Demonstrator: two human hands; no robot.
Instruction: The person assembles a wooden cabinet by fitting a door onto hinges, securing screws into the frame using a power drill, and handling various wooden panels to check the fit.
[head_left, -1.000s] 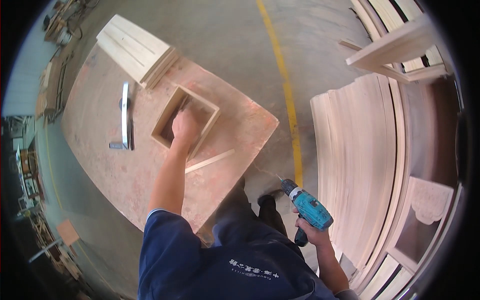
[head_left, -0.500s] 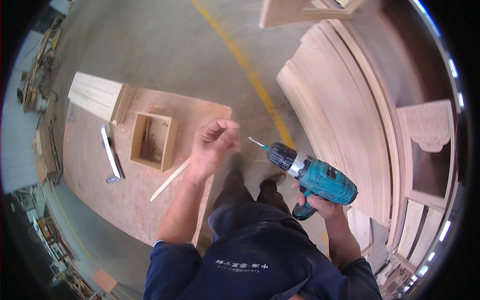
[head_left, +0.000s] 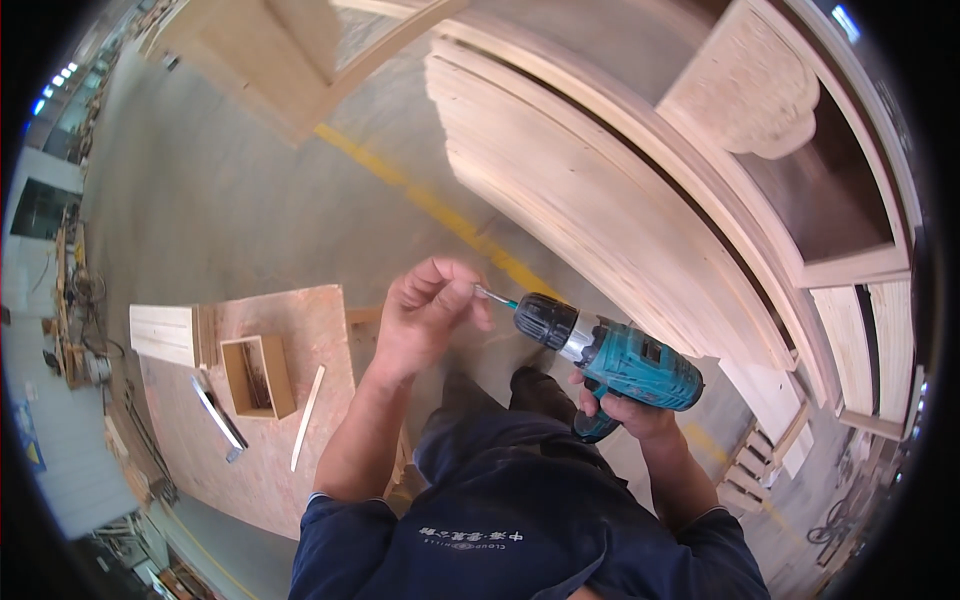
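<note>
My right hand (head_left: 640, 412) is wrapped round the grip of a teal and black cordless drill (head_left: 640, 368), which points left and slightly up. From its black chuck (head_left: 545, 320) a thin bit (head_left: 497, 297) sticks out. My left hand (head_left: 425, 315) is closed in a pinch at the bit's tip, and what sits between the fingertips is too small to make out. Below and left of that hand, on a low worktable (head_left: 270, 490), lies an open wooden box (head_left: 284, 385) with small dark pieces inside. A thin wood strip (head_left: 308, 418) and a try square (head_left: 218, 420) lie beside it.
A large stack of pale wooden panels (head_left: 600, 200) stands on my right, with a carved panel (head_left: 765, 90) beyond. Stacked boards (head_left: 165, 335) rest on the table's far left. A wooden frame (head_left: 270, 65) stands ahead, near a yellow floor line (head_left: 440, 210).
My view has swung to the right, so the worktable sits lower and the panels nearer the middle. The drill bit's tip has come up to my left fingertips.
</note>
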